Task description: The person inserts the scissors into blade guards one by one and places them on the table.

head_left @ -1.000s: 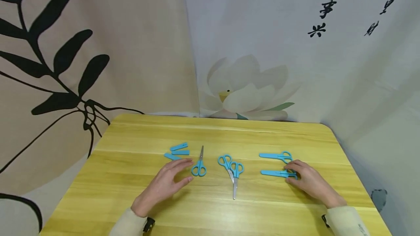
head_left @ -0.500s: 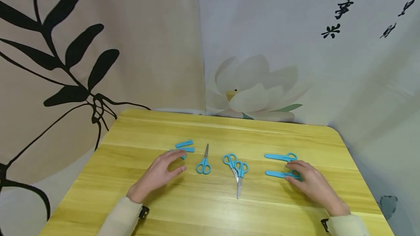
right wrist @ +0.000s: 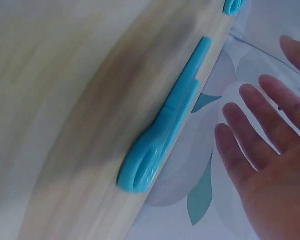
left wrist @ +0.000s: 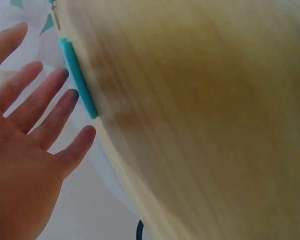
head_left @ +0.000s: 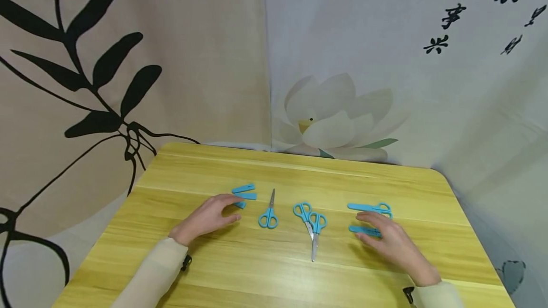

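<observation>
We see the right hand (head_left: pixel 385 239) with its fingers extended and apart, gripping nothing; it has shifted inward along the near sheathed pair (head_left: pixel 364 230), from the handles toward the sheath. We judge from this that the pair is released and lies free below the fingers. The left hand (head_left: pixel 210 220) is also spread and holds nothing; its fingers partly cover three loose sheaths (head_left: pixel 243 188), and we cannot tell whether they touch. The far sheathed pair (head_left: pixel 361 207) lies just beyond the right fingertips. One bare pair (head_left: pixel 268 217) lies inward of the left fingertips; two crossed pairs (head_left: pixel 318 225), also unsheathed, lie between the hands. We count three blades uncovered.
</observation>
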### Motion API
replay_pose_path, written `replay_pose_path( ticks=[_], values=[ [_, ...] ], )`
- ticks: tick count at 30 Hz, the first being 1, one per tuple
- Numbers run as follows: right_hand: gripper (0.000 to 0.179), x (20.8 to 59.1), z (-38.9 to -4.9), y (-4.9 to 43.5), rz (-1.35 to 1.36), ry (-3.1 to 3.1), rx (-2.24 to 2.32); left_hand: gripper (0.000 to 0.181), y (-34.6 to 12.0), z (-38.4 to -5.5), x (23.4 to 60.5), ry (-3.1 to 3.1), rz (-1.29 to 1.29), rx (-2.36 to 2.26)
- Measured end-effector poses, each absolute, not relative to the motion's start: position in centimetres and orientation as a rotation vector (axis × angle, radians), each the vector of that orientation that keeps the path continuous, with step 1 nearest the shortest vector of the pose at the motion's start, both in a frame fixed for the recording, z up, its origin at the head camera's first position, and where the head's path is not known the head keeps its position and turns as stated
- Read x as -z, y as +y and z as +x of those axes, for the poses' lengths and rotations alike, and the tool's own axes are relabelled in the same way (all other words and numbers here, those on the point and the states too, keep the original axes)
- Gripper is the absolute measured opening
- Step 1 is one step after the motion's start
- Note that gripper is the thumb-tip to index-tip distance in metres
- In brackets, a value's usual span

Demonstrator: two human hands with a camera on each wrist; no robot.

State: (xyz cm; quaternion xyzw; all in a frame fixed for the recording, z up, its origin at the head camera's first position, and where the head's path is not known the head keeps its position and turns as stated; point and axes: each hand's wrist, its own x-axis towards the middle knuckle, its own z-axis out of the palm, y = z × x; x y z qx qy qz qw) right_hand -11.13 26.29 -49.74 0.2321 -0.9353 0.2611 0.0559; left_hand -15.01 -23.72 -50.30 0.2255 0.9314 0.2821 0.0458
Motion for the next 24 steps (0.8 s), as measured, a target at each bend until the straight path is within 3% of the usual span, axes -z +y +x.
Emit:
replay_pose_path(
  ticks=[16, 24],
  values=[
    [0.035, 50.4, -12.4, 21.6, 0.981, -2.848, -0.811, 0.033, -24.0, -15.0, 50.6, 2.834, 0.802, -0.796],
    [0.04, 50.6, -13.5, 19.4, 1.163, -2.925, -0.867, 0.033, -23.7, -14.9, 50.9, 2.83, 0.847, -0.778]
  ],
)
